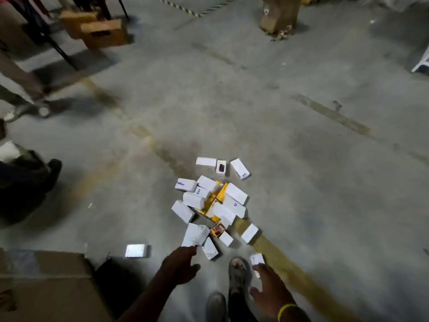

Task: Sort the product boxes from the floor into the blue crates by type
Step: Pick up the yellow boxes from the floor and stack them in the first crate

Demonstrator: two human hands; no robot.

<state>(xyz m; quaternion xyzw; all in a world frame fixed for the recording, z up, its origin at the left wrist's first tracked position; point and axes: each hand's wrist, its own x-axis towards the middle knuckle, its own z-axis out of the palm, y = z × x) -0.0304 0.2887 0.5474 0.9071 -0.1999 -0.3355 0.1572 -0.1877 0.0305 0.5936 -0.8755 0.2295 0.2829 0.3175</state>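
Observation:
A pile of small white product boxes (210, 201) lies on the concrete floor, with yellow boxes (221, 194) beneath them and one orange-brown box (218, 229) at its near edge. A lone white box (137, 250) lies apart to the left. My left hand (181, 263) reaches out with its fingertips at the near edge of a tilted white box (195, 234). My right hand (269, 287) hovers with spread fingers just behind a small white box (257, 260) and holds nothing. No blue crate is in view.
A large cardboard box (46, 287) stands at the lower left. My sandalled feet (236, 273) are just behind the pile. Another person's shoe (53, 168) and legs are at the left. Cardboard boxes (102, 31) sit under a table at the far left. A worn yellow floor line (278, 254) runs beneath the pile.

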